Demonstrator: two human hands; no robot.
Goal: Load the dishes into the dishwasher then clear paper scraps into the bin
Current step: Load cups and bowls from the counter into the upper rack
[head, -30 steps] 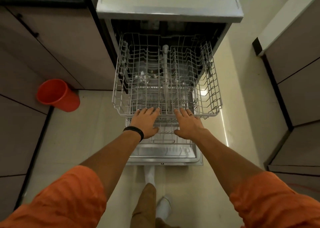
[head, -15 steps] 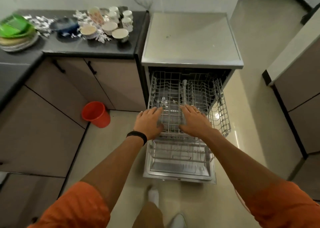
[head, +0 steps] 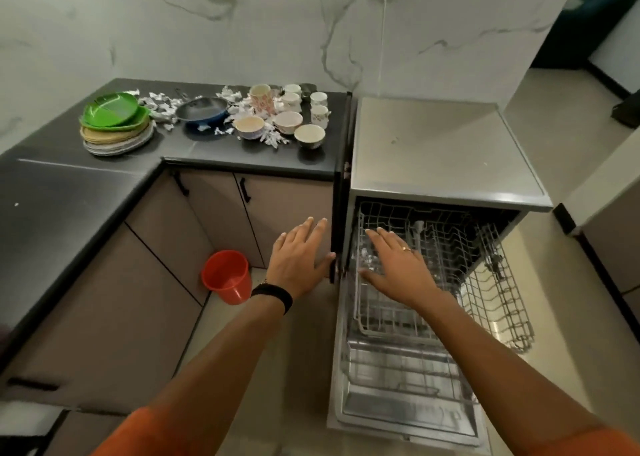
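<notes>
Having been lifted off the white wire dishwasher rack [head: 491,282], the left hand [head: 299,261] and right hand [head: 398,268] are held flat and empty; loading can be begun

Soft, dim, warm indoor light with only faint shadows. The black counter [head: 86,192] shows a pale sheen near its left edge; the dishwasher [head: 433,150] cavity is deep in shadow. Straight lines bow toward the frame edges. Fine detail is smeared; the paper scraps [head: 162,103] blur together.
</notes>
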